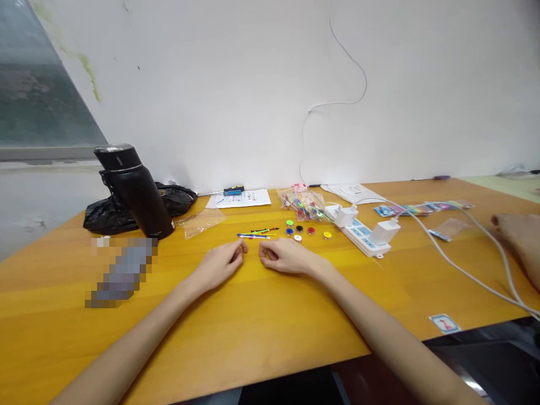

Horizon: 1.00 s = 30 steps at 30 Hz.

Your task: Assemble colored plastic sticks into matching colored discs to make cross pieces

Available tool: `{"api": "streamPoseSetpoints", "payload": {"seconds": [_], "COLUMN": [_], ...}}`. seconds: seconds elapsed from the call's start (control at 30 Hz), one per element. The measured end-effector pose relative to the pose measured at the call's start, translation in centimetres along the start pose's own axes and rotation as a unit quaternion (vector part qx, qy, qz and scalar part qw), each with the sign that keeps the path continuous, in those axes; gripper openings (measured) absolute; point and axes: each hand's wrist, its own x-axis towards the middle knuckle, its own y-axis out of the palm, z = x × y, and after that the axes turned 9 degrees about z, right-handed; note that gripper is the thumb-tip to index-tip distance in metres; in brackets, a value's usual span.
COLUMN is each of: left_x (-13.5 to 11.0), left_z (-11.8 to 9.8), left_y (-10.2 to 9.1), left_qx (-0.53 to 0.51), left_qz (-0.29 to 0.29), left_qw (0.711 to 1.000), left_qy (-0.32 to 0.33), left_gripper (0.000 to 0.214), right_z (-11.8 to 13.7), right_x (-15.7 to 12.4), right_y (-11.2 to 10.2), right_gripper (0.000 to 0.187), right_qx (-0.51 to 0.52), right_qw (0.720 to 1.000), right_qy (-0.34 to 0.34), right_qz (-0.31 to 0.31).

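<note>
My left hand rests on the wooden table with its fingers curled in. Its fingertips lie beside a small pile of thin coloured plastic sticks with pointed tips, in blue, green, red, yellow and white. Facing it, my right hand is loosely closed, its knuckles towards the left; no object shows in either hand. Just beyond the right hand are several small round discs: green, blue, black, red, yellow and white.
A black bottle stands left before a black plastic bag. Further back lie a screwdriver, papers and a bag of coloured parts. A power strip with white cables is right; another person's hand lies beyond.
</note>
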Motion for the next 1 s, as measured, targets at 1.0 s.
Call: {"api": "streamPoseSetpoints", "payload": {"seconds": [1.0], "left_x": [-0.01], "left_z": [-0.01], "left_y": [0.02], "left_qx": [-0.003], "left_qz": [-0.002], "left_qw": [1.000], "left_qy": [-0.002], "left_gripper": [0.019], "right_z": [-0.08], "right_x": [-0.01], "right_y": [0.00], "right_gripper": [0.018], "right_qx": [-0.015], "right_qw": [1.000], "right_qy": [-0.017], "right_qz": [-0.002]}}
